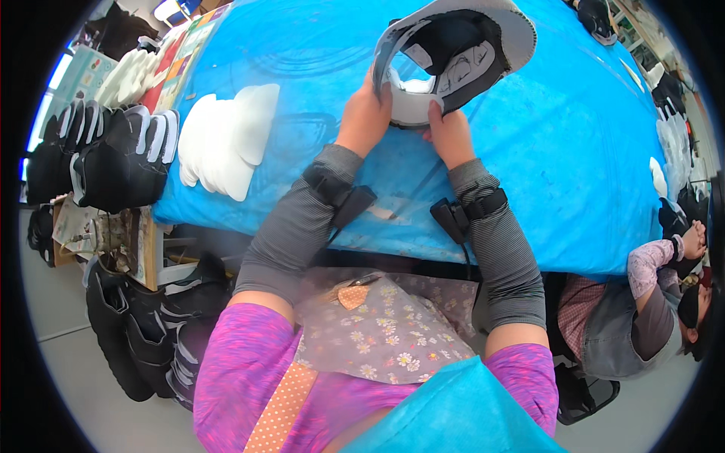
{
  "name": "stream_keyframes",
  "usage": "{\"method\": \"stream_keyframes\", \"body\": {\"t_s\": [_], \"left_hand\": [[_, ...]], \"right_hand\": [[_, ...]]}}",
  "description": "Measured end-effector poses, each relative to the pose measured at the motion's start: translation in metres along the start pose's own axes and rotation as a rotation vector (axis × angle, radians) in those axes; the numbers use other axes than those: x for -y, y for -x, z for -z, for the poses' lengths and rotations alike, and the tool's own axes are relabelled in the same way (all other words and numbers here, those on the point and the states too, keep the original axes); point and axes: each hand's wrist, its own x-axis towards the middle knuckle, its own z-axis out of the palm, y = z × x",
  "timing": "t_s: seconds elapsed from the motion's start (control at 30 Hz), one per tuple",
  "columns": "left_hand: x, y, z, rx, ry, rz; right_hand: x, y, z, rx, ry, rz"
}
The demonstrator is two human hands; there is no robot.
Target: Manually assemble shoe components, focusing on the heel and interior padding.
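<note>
Both hands hold up a shoe upper (470,45) without a sole, over the far middle of the blue-covered table. Its outside is light grey; inside show a black lining and pale patches with drawn lines. My left hand (367,113) is closed on the near left end, thumb on the pale band. At the near right of that band, my right hand (450,130) pinches the edge with the thumb on top. Fingers behind the piece are partly hidden. Left of my left hand, a fanned stack of white rounded sheets (226,143) lies on the table.
The blue table cover (574,166) spreads ahead of me. Black shoe uppers with white edges (124,155) stand packed at the left, with more black uppers (147,325) below. At the right sits another person (627,325), hands together near the table. White pieces (657,177) lie along the right edge.
</note>
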Motion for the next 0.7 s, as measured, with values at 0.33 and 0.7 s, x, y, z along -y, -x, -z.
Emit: {"method": "stream_keyframes", "body": {"t_s": [0.33,0.7], "left_hand": [[0.003,-0.003,-0.005,0.011,0.029,0.013],[0.012,-0.004,-0.008,0.004,0.144,-0.022]], "right_hand": [[-0.004,-0.002,0.004,0.000,0.056,0.027],[0.012,0.007,0.009,0.029,-0.054,-0.018]]}}
